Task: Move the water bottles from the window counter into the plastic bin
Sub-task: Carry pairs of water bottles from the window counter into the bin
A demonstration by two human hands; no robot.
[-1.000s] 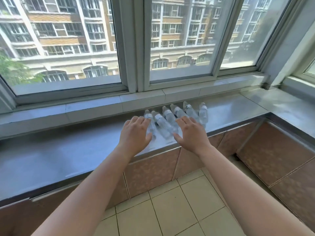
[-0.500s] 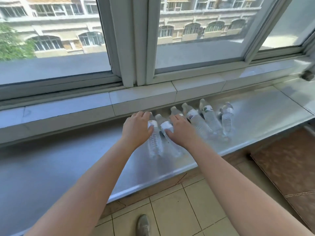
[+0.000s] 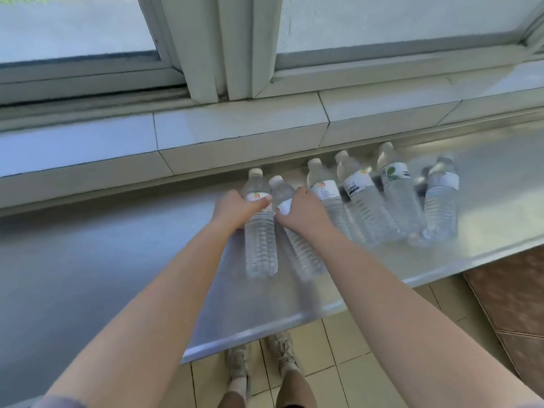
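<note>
Several clear water bottles with white caps lie side by side on the grey metal window counter [image 3: 117, 260], caps toward the window. My left hand [image 3: 235, 210] is wrapped around the upper part of the leftmost bottle [image 3: 260, 248]. My right hand [image 3: 303, 213] grips the second bottle [image 3: 304, 254] near its label. To the right lie a third bottle [image 3: 329, 198], a bottle with a black-printed label [image 3: 365, 210], one with a green-leaf label [image 3: 400, 201] and a last one [image 3: 441, 204]. No plastic bin is in view.
A tiled ledge [image 3: 235, 134] and the window frame [image 3: 223, 48] rise behind the counter. Below the counter's front edge are a pale tiled floor [image 3: 368, 363], my shoes [image 3: 262, 357] and a brown cabinet front [image 3: 512, 304] at right.
My view has tilted down and come closer to the counter. Both hands went from hovering with fingers apart to closing around the two leftmost bottles.
</note>
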